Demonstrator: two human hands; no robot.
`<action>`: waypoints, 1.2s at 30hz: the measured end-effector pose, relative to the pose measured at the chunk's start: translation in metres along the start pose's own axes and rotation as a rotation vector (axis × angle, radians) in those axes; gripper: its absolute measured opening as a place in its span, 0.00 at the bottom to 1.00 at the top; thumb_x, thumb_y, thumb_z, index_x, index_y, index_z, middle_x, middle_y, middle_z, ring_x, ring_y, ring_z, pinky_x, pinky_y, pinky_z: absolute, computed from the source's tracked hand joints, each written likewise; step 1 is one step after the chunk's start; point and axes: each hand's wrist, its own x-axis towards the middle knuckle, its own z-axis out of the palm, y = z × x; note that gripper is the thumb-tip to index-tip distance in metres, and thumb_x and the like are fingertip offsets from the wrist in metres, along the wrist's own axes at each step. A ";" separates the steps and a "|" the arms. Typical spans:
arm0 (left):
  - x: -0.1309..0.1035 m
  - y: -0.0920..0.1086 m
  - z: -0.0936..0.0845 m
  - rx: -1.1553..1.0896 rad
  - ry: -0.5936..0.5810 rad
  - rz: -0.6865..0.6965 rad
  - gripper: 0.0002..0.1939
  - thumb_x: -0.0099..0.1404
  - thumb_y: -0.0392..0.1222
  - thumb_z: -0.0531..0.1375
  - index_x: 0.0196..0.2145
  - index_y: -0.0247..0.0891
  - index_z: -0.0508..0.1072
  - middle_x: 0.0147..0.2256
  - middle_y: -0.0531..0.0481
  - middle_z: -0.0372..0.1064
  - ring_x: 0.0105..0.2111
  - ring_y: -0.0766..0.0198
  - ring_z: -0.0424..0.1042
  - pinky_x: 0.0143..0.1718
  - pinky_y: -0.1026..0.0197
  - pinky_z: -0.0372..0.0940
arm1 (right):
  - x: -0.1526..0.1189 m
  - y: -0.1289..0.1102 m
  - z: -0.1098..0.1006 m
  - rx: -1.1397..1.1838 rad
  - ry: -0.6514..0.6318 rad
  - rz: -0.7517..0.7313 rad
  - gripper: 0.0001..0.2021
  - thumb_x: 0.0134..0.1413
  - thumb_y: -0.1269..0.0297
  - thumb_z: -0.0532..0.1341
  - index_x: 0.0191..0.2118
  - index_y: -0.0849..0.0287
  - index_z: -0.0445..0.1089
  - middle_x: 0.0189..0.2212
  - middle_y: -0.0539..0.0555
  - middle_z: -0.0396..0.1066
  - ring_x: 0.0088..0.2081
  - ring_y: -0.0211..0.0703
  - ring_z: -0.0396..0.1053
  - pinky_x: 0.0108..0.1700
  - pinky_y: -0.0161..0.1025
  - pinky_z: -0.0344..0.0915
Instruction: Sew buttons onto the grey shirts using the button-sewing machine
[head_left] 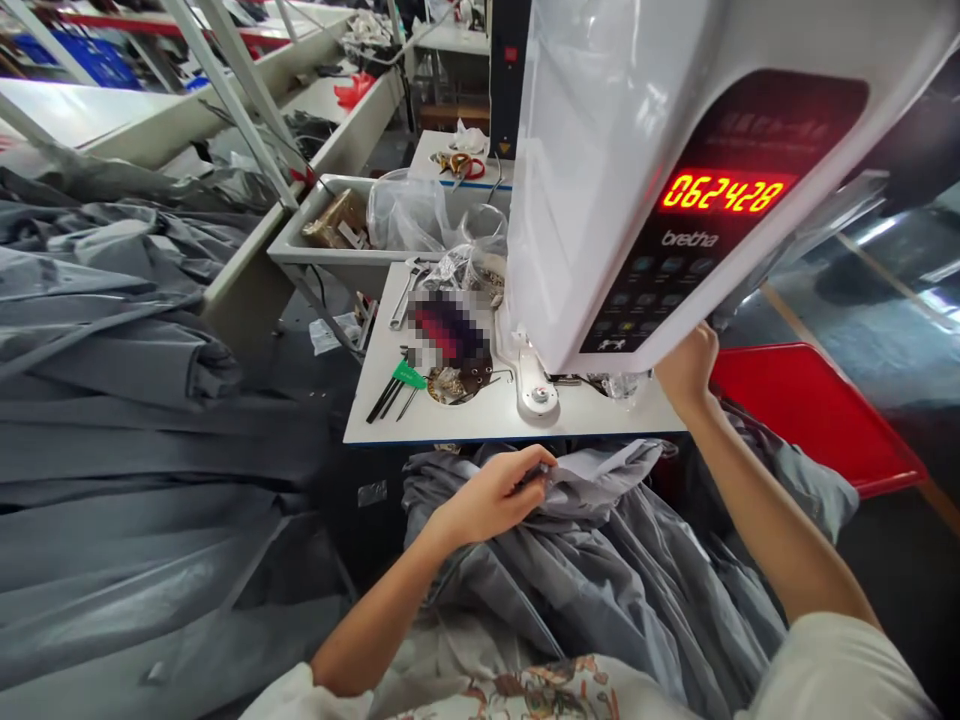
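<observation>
My left hand (pixel 504 492) is closed, its fingers pinching the edge of a grey cloth (pixel 600 560) that lies bunched over my lap, just in front of the white table. Reaching up beside the machine's right side is my right hand (pixel 688 368); the machine head hides its fingers, so what they touch does not show. A large white machine (pixel 570 200) with a lit red number display (pixel 724 193) stands over the table. Its rounded lower arm (pixel 538 395) juts toward me, above the cloth.
On the white table (pixel 367 405) lie a wrench (pixel 403 295), dark hex keys (pixel 388 392) with a green tag, and small metal parts (pixel 448 385). A red tray (pixel 817 410) is at the right. Grey cloth piles (pixel 112 400) fill the left. Behind is a bin (pixel 300 240) with plastic bags.
</observation>
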 end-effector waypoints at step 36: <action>0.051 -0.048 -0.016 0.078 0.325 -0.124 0.10 0.65 0.45 0.53 0.29 0.36 0.66 0.25 0.56 0.60 0.27 0.69 0.59 0.29 0.66 0.54 | -0.109 -0.085 0.021 0.631 -0.562 0.411 0.15 0.59 0.51 0.54 0.36 0.58 0.68 0.25 0.48 0.66 0.26 0.36 0.60 0.29 0.34 0.56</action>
